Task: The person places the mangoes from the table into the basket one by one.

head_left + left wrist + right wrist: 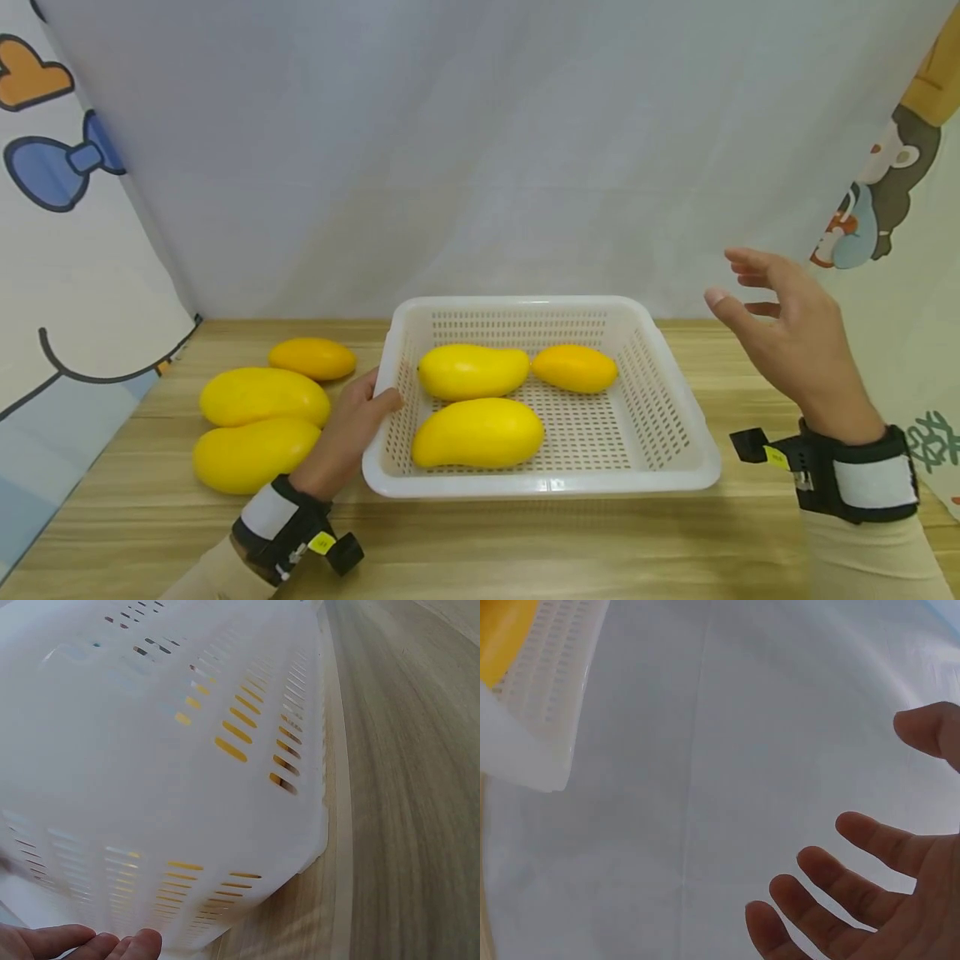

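A white perforated plastic basket [543,484] is in the middle of the head view. In it lie two large yellow mangoes, one at the back [472,372] and one in front [478,433], and a smaller orange-yellow mango [575,368] to their right. My left hand [351,429] grips the basket's left side, the thumb over the rim. The left wrist view shows fingertips [146,946] against the outer wall. Off to the right, my right hand [798,342] is raised in the air, apart from the basket. Its fingers [821,874] are spread and loosely bent, holding nothing.
Left of the basket, two large yellow mangoes [264,398] [257,455] and a smaller orange-yellow one [312,358] lie on the wooden table [465,550]. A pale cloth [465,150] hangs behind the table. Printed panels stand at both sides.
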`<state>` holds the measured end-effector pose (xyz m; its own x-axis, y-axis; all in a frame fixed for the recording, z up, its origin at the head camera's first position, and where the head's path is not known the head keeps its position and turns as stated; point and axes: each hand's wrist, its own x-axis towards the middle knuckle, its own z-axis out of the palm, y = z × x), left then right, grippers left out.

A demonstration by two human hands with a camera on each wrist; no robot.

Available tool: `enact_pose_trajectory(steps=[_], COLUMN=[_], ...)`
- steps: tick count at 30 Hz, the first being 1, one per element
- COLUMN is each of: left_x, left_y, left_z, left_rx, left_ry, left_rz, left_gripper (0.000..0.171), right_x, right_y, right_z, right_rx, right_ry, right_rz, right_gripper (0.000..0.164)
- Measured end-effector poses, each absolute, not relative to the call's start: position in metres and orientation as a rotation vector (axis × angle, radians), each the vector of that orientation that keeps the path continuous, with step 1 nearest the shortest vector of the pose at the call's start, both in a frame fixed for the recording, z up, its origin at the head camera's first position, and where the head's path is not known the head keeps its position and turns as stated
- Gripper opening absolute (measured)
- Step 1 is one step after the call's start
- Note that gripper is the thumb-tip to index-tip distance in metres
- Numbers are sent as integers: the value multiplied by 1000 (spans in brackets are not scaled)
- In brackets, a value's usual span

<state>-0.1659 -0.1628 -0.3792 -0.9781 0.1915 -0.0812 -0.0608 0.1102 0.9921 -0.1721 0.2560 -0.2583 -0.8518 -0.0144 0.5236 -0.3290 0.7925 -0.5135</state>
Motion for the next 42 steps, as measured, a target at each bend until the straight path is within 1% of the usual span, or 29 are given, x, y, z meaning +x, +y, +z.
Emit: enact_pose_trajectory(steps=[24,35,42], left_x=[-164,-164,-164], left_y=[-164,-164,-163], left_z=[-380,-378,-378], left_rx=[123,125,133], left_ry=[2191,2211,2209], left_rz=[1969,1955,1960], left_gripper=[47,47,47], right_x=[-199,-217,-224], right_y=[275,270,265], right_z=[-289,-311,-324], right_rx=[112,191,169], right_ry=[-2830,-3045,-3115], right_rz=[848,925,1049], right_gripper=[80,86,92])
